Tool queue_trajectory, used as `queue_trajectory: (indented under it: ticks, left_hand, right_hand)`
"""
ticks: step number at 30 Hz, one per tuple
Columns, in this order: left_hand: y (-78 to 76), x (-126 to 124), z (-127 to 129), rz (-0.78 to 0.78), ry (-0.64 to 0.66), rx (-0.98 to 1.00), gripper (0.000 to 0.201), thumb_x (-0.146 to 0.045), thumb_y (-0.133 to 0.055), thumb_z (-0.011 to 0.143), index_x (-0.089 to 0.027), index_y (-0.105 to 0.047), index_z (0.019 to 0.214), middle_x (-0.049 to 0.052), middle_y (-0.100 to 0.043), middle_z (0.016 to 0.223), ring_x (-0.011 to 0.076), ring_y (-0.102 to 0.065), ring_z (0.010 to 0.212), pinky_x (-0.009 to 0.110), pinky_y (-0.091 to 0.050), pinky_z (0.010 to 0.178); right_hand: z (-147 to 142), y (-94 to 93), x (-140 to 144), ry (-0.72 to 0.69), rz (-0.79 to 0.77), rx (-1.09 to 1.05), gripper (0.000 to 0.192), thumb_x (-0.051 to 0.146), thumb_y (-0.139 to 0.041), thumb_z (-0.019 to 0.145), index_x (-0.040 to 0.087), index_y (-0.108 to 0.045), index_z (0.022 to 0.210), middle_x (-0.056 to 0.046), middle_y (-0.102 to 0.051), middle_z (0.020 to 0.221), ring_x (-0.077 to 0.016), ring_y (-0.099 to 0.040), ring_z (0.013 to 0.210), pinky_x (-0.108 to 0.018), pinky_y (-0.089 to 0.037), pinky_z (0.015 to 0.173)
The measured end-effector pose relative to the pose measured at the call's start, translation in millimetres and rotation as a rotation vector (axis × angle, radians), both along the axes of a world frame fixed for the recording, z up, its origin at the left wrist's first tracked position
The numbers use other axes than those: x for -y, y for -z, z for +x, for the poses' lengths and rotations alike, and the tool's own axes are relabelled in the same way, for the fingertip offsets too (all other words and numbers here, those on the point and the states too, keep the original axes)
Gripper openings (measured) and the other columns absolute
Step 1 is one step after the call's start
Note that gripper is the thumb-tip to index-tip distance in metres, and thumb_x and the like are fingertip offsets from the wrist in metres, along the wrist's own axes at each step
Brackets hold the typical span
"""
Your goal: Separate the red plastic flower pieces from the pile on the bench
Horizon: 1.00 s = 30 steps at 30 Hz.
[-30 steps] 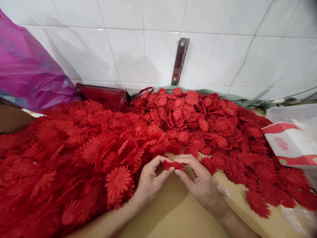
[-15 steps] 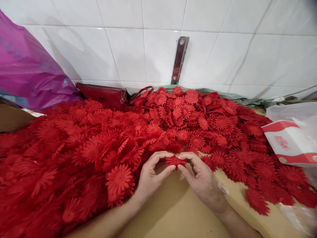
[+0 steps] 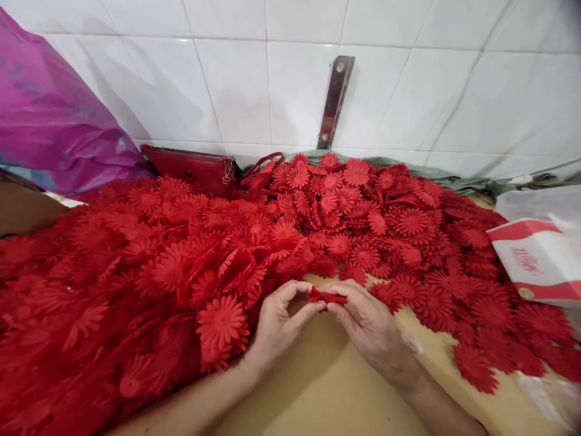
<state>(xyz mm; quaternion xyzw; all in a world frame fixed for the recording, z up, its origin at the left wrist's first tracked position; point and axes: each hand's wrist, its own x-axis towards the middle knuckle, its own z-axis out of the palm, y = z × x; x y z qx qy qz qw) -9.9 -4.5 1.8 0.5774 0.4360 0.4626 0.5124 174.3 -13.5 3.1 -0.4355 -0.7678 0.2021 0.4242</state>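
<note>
Between my two hands is a small stack of red artificial flower petals (image 3: 325,297), seen nearly edge-on and bent. My left hand (image 3: 284,318) pinches its left end between thumb and fingers. On the opposite end, my right hand (image 3: 365,324) has a like pinch, thumb below and fingers above. Both hands are just above the tan tabletop (image 3: 313,375). A large heap of loose red flower petals (image 3: 222,324) lies to the left of my left hand. More red petals (image 3: 413,224), darker and partly stacked, spread behind and to the right of my hands.
A red purse (image 3: 190,169) leans on the white tiled wall (image 3: 236,91), near a metal bracket (image 3: 336,103). On the left is a purple plastic bag (image 3: 59,115). A white-and-red box (image 3: 535,260) in clear plastic stands at the right. Clear plastic (image 3: 547,396) lies at lower right.
The petals in my fingers have turned from a flatter, face-up lie to a bent, edge-on one. Both hands keep their pinch. The whole view has shifted slightly.
</note>
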Motion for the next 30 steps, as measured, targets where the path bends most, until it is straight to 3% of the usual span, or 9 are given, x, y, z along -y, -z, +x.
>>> queue_trajectory:
  ticks: [5,10,16,21,25,30]
  left_hand:
    - [1.4,-1.1,0.4,0.093,0.007,-0.026,0.015,-0.031,-0.072,0.089,-0.017,-0.07,0.091,0.004,-0.068,0.089,0.0167,-0.063,0.085,0.027,-0.051,0.081]
    - [4.9,-2.2,3.7,0.01,-0.019,0.133,0.036,-0.036,-0.076,0.085,-0.019,-0.062,0.113,0.008,-0.068,0.111,0.022,-0.066,0.105,0.036,-0.053,0.096]
    - [-4.1,0.0,2.7,-0.022,0.08,0.128,0.025,-0.035,-0.071,0.09,-0.016,-0.07,0.106,0.01,-0.074,0.113,0.0209,-0.067,0.105,0.033,-0.05,0.098]
    - [-4.4,-0.6,2.6,-0.133,0.032,0.266,0.021,-0.035,-0.072,0.09,-0.016,-0.071,0.098,0.004,-0.075,0.093,0.0148,-0.067,0.087,0.024,-0.052,0.083]
    - [-3.8,-0.3,2.9,-0.178,0.065,0.283,0.02,-0.034,-0.077,0.085,-0.014,-0.073,0.086,0.001,-0.074,0.083,0.0116,-0.064,0.075,0.021,-0.05,0.074]
    - [-5.7,-0.8,3.0,-0.187,0.092,0.29,0.02,-0.033,-0.079,0.083,-0.014,-0.074,0.083,0.001,-0.074,0.079,0.0107,-0.064,0.074,0.02,-0.05,0.074]
  right_hand:
    - [-4.5,-0.1,1.6,0.025,0.087,0.008,0.013,0.019,-0.058,0.099,0.021,-0.063,0.11,-0.005,-0.07,0.096,-0.0152,-0.069,0.094,-0.025,-0.057,0.086]
    - [-5.8,-2.4,1.7,0.153,0.116,-0.058,0.018,0.019,-0.063,0.096,0.022,-0.063,0.114,-0.006,-0.069,0.103,-0.0152,-0.068,0.099,-0.026,-0.057,0.09]
    - [-3.2,-2.5,0.8,0.106,0.127,-0.032,0.028,0.019,-0.065,0.095,0.022,-0.062,0.123,-0.009,-0.069,0.119,-0.0189,-0.065,0.115,-0.034,-0.054,0.103]
    - [-4.2,-5.4,2.4,0.123,0.184,-0.021,0.037,0.017,-0.069,0.092,0.021,-0.061,0.127,-0.013,-0.064,0.132,-0.0217,-0.061,0.124,-0.04,-0.05,0.109]
    - [-3.9,-6.2,3.4,0.192,0.211,0.004,0.026,0.021,-0.073,0.089,0.021,-0.069,0.115,-0.013,-0.063,0.125,-0.0236,-0.062,0.118,-0.044,-0.052,0.104]
    - [-3.3,-4.2,2.9,0.169,0.176,0.008,0.022,0.02,-0.072,0.091,0.023,-0.071,0.112,-0.009,-0.069,0.112,-0.0224,-0.066,0.106,-0.043,-0.056,0.096]
